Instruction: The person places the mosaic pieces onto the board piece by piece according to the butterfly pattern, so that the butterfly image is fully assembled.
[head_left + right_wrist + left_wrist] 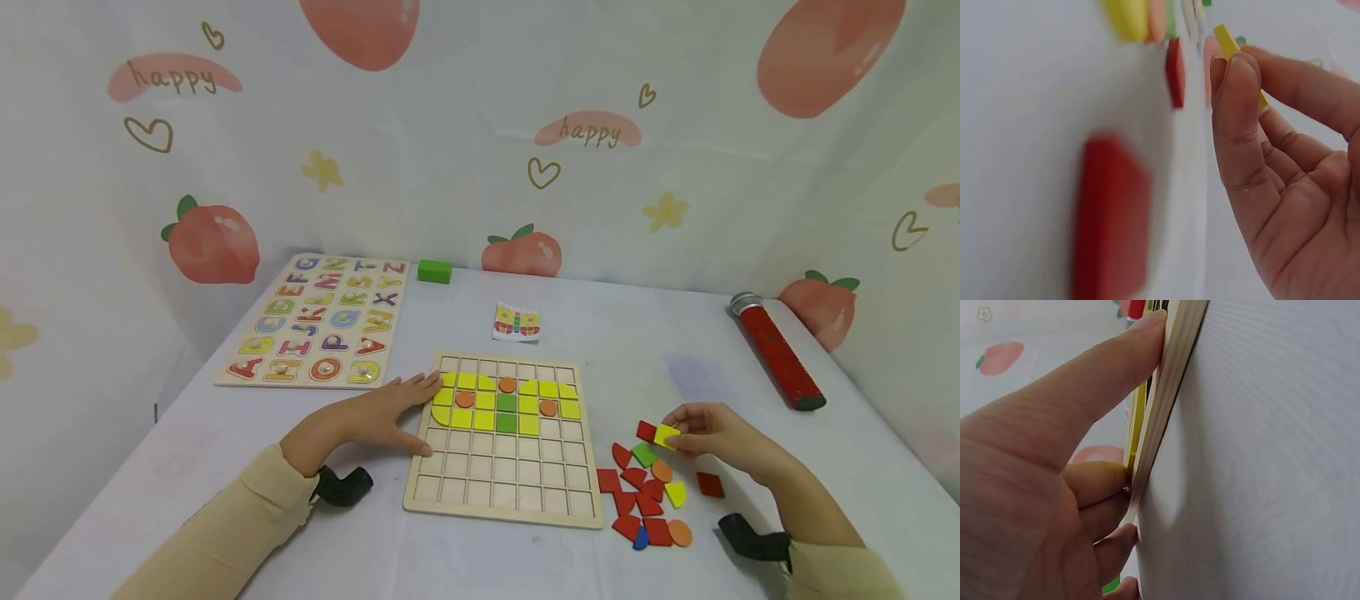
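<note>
Between thumb and fingertips my right hand [708, 432] pinches a yellow square tile [666, 436], lifted off the table as the right wrist view shows. Below it lies a loose pile of tiles, among them a red quarter-round tile [627, 527], a green tile [644, 454] and an orange disc [680, 533]. My left hand [382, 414] rests with extended fingers at the left edge of a wooden grid board [480, 492]; its thumb touches that edge in the left wrist view. Yellow, green and orange tiles fill part of the board's upper rows.
A picture card [517, 323] with a butterfly pattern lies behind the board. At the back left are an alphabet puzzle board [255, 333] and a green block [435, 272]. A red cylinder with a silvery end [778, 354] lies at the right.
</note>
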A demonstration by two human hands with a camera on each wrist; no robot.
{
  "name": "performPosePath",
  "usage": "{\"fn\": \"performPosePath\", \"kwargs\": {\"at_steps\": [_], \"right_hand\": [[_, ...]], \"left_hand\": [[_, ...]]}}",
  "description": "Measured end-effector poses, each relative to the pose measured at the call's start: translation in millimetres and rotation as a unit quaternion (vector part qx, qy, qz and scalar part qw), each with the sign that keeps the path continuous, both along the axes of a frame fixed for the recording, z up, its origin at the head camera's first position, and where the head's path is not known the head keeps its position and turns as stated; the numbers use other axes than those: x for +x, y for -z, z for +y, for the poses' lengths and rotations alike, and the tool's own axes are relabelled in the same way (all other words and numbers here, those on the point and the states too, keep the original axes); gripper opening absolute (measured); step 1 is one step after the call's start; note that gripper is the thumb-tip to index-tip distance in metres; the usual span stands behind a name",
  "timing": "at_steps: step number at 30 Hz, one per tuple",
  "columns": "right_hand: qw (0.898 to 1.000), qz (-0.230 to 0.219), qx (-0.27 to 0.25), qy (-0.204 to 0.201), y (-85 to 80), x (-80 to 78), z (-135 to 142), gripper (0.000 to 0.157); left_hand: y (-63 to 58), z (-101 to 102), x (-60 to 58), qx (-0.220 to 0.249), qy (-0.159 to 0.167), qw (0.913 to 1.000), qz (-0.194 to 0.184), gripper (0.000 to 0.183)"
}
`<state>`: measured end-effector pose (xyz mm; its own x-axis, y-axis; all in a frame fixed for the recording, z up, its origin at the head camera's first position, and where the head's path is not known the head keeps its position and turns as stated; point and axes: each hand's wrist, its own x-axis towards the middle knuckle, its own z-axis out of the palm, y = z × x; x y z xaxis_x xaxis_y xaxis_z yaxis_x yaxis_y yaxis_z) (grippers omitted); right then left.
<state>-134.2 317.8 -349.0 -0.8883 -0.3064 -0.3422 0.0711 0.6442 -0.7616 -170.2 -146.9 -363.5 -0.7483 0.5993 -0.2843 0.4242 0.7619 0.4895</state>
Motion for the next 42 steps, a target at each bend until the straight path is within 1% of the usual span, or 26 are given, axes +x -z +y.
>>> {"fn": "performPosePath", "kwargs": {"at_steps": [4,12,16,23,26,29,32,37,42], "right_hand": [[1.0,0.012,-0.012,-0.011,-4.9,-9.3,-17,0.039],[1.0,0.006,-0.016,-0.018,-9.7,-27.9,-59,0.035],[0.999,0.002,-0.026,-0.037,-8.3,-34.6,-76,0.03],[0.995,0.011,-0.042,-0.088,-8.6,-42.8,-102,0.026],[0.994,0.016,-0.044,-0.098,-9.7,-44.7,-112,0.025],[0.994,0.013,-0.048,-0.096,-9.6,-45.8,-120,0.023],[0.995,0.003,-0.045,-0.086,-6.4,-46.8,-125,0.019],[0.998,-0.006,-0.013,-0.063,2.3,-48.8,-130,0.017],[0.999,-0.001,0.016,-0.049,7.3,-49.9,-132,0.017]], "left_hand": [[-0.9,0,0.4,0.007,-0.004,0.9999,-0.008,0.099],[-0.7,0,0.0,0.008,-0.004,0.9999,-0.007,0.099],[-0.5,0,-0.1,0.006,0.001,1.0,-0.004,0.099],[0.1,1,-0.3,0.001,0.001,1.0,-0.003,0.099],[-0.1,1,0.0,0.003,-0.001,1.0,-0.003,0.099],[0.0,1,-0.2,0.007,-0.002,1.0,-0.003,0.098],[0.3,1,-0.5,0.009,-0.002,1.0,-0.003,0.098],[0.4,0,-0.5,0.011,-0.004,0.9999,-0.007,0.098],[-0.2,0,-0.1,0.012,-0.003,0.9999,-0.007,0.099]]}}
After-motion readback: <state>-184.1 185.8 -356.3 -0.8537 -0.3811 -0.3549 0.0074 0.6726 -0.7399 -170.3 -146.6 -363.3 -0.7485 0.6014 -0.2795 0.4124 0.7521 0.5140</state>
